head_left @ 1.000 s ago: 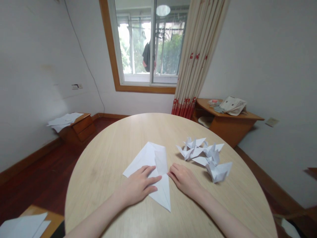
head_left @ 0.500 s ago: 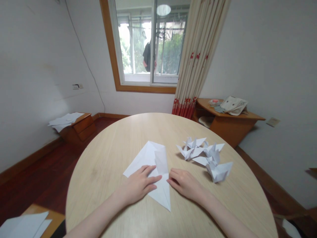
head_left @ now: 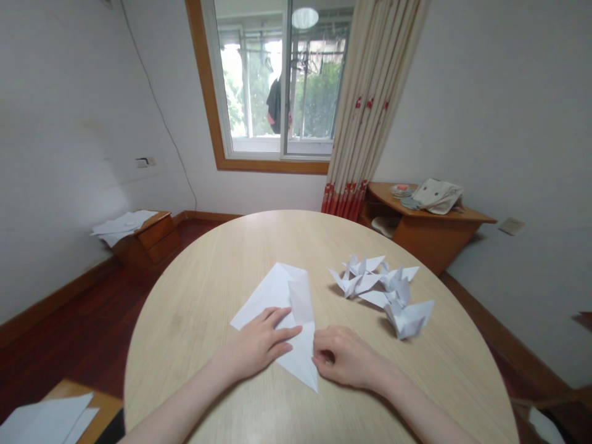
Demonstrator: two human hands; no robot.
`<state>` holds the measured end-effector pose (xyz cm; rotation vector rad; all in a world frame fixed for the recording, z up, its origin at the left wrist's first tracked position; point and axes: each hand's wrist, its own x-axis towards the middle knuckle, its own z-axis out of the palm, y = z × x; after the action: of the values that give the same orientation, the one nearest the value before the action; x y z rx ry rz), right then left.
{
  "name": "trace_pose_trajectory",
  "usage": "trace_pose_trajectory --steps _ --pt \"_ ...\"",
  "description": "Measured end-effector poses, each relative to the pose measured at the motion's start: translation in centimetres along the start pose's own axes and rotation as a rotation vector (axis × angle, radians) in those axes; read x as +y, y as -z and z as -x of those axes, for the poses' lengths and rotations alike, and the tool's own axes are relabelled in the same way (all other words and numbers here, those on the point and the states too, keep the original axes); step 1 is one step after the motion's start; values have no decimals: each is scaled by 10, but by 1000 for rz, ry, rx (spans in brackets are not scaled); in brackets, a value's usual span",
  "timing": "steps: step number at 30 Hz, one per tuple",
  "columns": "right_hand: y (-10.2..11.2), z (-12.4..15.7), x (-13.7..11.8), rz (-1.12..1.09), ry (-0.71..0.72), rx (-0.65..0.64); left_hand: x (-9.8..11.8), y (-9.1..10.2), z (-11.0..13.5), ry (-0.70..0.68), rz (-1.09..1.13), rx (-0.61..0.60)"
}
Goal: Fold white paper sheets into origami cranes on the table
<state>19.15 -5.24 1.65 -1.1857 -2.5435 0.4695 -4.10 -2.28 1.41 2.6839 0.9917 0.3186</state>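
Observation:
A partly folded sheet of white paper [head_left: 266,293] lies on the round table, with a raised flap at its right side and a point toward me. My left hand [head_left: 266,342] rests flat on the sheet, fingers spread and pressing on it. At the paper's lower right edge is my right hand [head_left: 345,354], its fingers curled and the thumb close to the fingertips, closed on that edge. Beyond my right hand stand several folded paper cranes [head_left: 404,314] in a cluster.
The pale round table [head_left: 194,277] fills the middle. White sheets lie on a stool [head_left: 65,390] at lower left and on a low cabinet [head_left: 160,237]. A corner shelf [head_left: 430,231] with a cloth bag [head_left: 439,196] stands at the right, near the curtain [head_left: 370,92].
My right hand has slid toward me along the paper's right edge, its fingers more curled. My left hand has stayed in place on the sheet.

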Motion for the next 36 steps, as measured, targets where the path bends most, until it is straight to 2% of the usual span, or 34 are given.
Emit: trace_pose_trajectory --steps 13,26,29,32,36 --pt "5 6 -15 -78 -18 -157 -1 -2 2 1 5 26" --pt "-1 11 -16 -138 -30 -203 1 -1 1 2 -1 17" --pt "-1 10 -16 -82 21 -144 1 -1 1 -6 -10 24" --pt "2 7 -16 -33 83 -29 0 -2 1 -8 -43 38" --pt "5 4 -12 27 92 109 -1 -3 1 7 -29 70"
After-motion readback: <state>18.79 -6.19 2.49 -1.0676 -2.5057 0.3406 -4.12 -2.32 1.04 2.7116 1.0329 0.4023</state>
